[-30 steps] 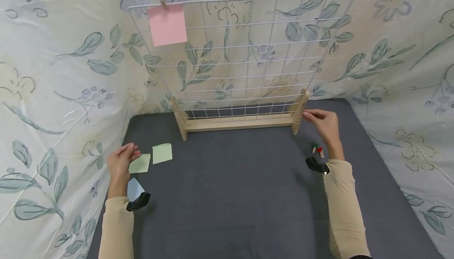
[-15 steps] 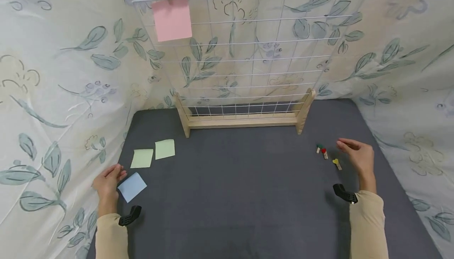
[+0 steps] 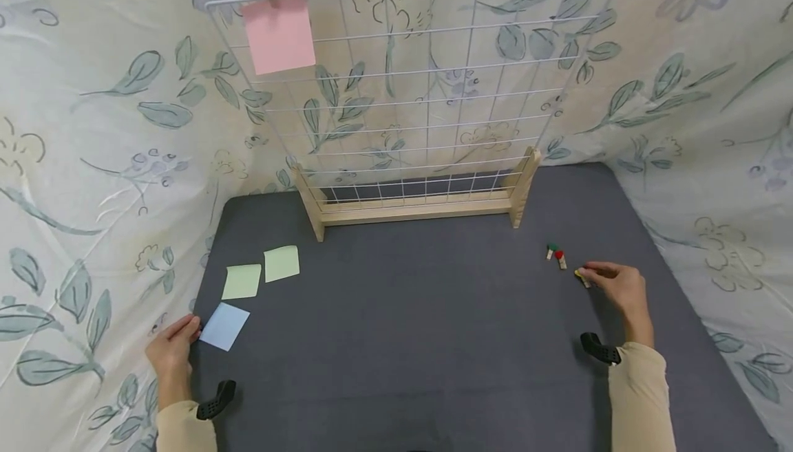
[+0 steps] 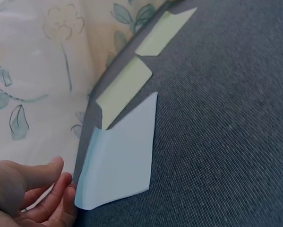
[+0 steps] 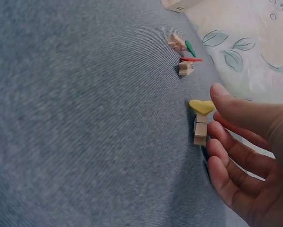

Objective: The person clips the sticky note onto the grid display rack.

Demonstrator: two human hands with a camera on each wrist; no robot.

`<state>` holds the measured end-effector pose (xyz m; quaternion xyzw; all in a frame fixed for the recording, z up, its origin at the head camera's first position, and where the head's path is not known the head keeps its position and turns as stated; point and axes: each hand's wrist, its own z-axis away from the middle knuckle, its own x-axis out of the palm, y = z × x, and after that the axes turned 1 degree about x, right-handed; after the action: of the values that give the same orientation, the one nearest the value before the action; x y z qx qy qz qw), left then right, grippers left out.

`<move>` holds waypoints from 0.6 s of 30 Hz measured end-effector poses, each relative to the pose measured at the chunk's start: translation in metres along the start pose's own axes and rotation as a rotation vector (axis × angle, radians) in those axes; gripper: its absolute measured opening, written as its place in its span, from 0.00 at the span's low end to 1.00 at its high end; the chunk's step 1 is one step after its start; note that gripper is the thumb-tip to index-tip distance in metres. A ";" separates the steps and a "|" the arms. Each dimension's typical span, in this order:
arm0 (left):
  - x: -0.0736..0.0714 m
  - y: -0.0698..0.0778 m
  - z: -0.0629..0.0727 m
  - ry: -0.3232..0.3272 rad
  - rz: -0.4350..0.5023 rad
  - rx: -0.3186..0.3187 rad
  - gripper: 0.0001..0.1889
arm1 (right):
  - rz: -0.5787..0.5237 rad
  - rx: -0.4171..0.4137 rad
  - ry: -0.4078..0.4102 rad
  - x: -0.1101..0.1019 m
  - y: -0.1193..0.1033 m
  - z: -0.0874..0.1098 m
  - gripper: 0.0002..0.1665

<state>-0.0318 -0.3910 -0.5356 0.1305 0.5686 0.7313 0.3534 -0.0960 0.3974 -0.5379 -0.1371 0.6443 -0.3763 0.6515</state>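
Fingers of the open right hand [image 3: 619, 285] at a yellow-heart clothespin [image 5: 201, 121]; left hand [image 3: 170, 349] open beside a blue note [image 3: 224, 326].

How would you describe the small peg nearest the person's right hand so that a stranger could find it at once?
Start at the wooden-footed white wire grid and go to the grey mat's right side, where three tiny wooden clothes pegs lie. Take the one by the right hand's fingertips: the yellow heart-topped peg, while its neighbours are green-topped and red-topped.

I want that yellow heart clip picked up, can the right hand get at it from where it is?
Probably yes: the right hand is open right beside the yellow heart clip, nothing lying between them.
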 end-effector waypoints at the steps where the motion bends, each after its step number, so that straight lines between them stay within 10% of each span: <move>1: 0.000 0.000 0.001 0.003 -0.006 0.002 0.15 | 0.008 0.001 0.000 0.000 0.000 0.000 0.30; 8: -0.001 -0.003 0.011 0.016 -0.186 0.057 0.13 | 0.035 0.015 0.015 0.003 0.001 0.000 0.26; 14: 0.001 -0.004 0.022 0.042 -0.580 0.279 0.16 | 0.046 0.047 0.008 0.005 -0.005 0.002 0.25; 18: 0.002 -0.006 0.026 0.067 -0.665 0.350 0.14 | 0.078 -0.004 0.020 0.006 -0.006 0.001 0.22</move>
<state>-0.0158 -0.3699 -0.5338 -0.0267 0.7077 0.4720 0.5251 -0.0974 0.3884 -0.5383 -0.1094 0.6563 -0.3507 0.6591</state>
